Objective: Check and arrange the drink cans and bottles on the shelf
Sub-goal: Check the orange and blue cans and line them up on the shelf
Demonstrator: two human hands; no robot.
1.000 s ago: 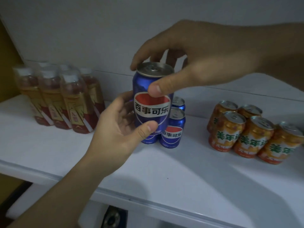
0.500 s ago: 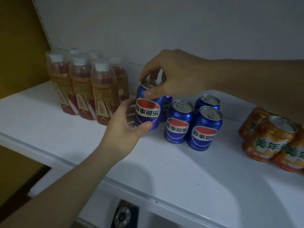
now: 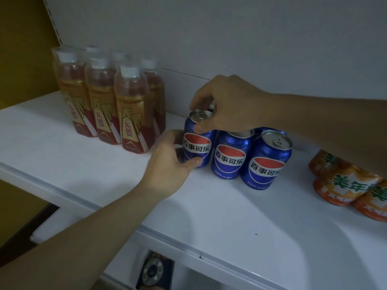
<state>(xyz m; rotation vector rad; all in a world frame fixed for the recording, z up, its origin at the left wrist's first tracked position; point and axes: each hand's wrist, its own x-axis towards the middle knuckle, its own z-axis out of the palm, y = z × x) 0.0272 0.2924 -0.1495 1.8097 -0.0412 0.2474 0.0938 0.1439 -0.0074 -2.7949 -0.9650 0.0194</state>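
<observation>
A blue cola can (image 3: 198,141) stands upright on the white shelf (image 3: 230,216), at the left end of a front row of blue cans. My right hand (image 3: 226,105) grips its top rim from above, thumb on the front. My left hand (image 3: 171,160) wraps round its lower body from the left, thumb across the front. Two more blue cans (image 3: 229,158) (image 3: 266,162) stand beside it to the right, touching. Others behind them are mostly hidden by my right hand.
Several amber drink bottles (image 3: 129,114) with white caps stand in a cluster at the back left. Orange cans (image 3: 343,183) are grouped at the right edge, partly cut off. The shelf's front lip (image 3: 125,220) runs diagonally below my left forearm.
The blue can has come down from the air onto the shelf, beside the other blue cans. Both hands stayed on it. The view has shifted right and down.
</observation>
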